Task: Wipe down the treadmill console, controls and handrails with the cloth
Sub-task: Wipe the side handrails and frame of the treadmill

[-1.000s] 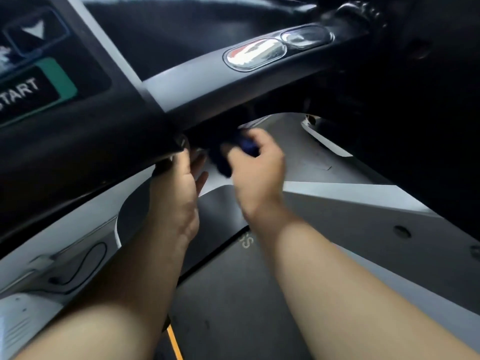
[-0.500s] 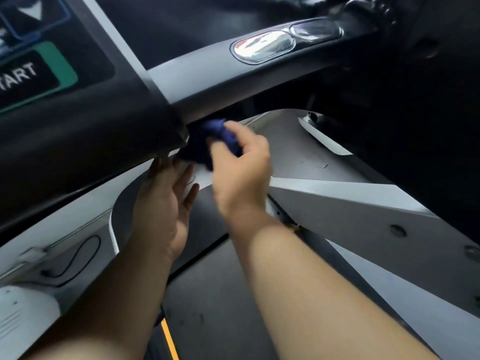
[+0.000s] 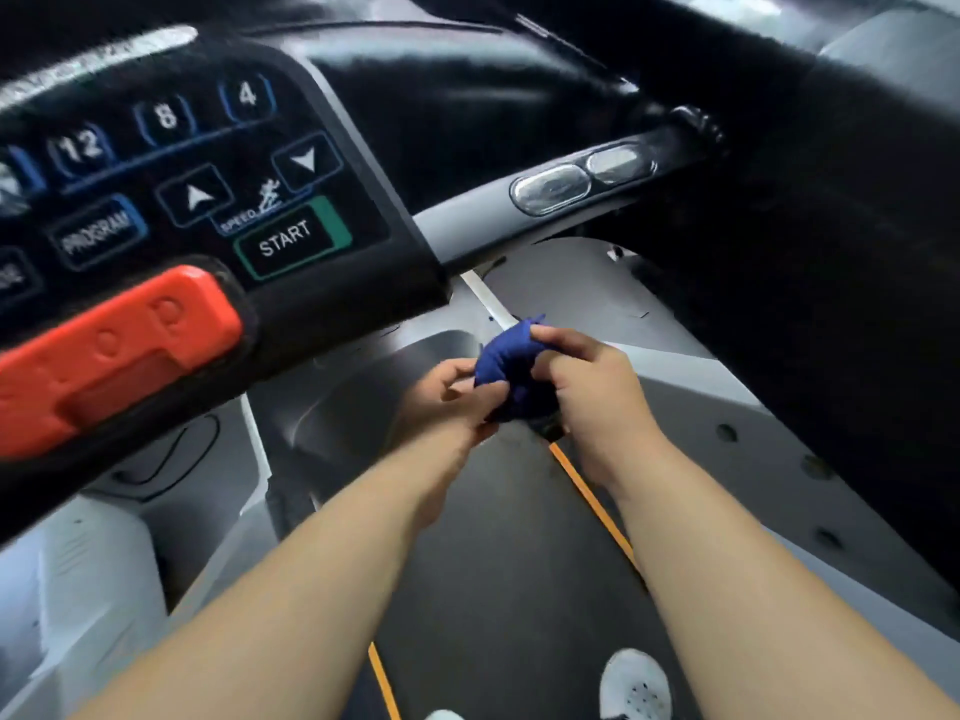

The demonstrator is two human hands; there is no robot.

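Blue cloth (image 3: 501,363), bunched into a wad, held in the air below and to the right of the console (image 3: 363,288), apart from its lower edge. Both hands hold it: the left hand (image 3: 452,397) pinches the near left side between thumb and fingers, and the grip of the right hand (image 3: 592,402) is closed round the right side, fingers curled over the top.

On the console face, near its right edge, lies the START button (image 3: 284,239) with a green border. Above it are the two speed arrow keys (image 3: 195,197), to its left the PROGRAM key (image 3: 96,233), and along the top the keys marked 4, 8 and 12. A red safety clip (image 3: 114,350) sits at the console's lower left.

To the right of the console runs a grey handrail (image 3: 467,220) carrying two polished metal sensor plates (image 3: 550,188); the rail passes into a dark, blurred area further right.

Below the console are the grey motor cover (image 3: 363,387) and the dark running belt (image 3: 493,563) with an orange stripe (image 3: 592,501). The hands and cloth hide the upper end of this stripe and part of the cover; the console's overhang hides the cover's left part. A grey side rail (image 3: 753,459) with dark bolt heads lies at the lower right. A white shoe (image 3: 635,683) stands on the belt, far below the console.
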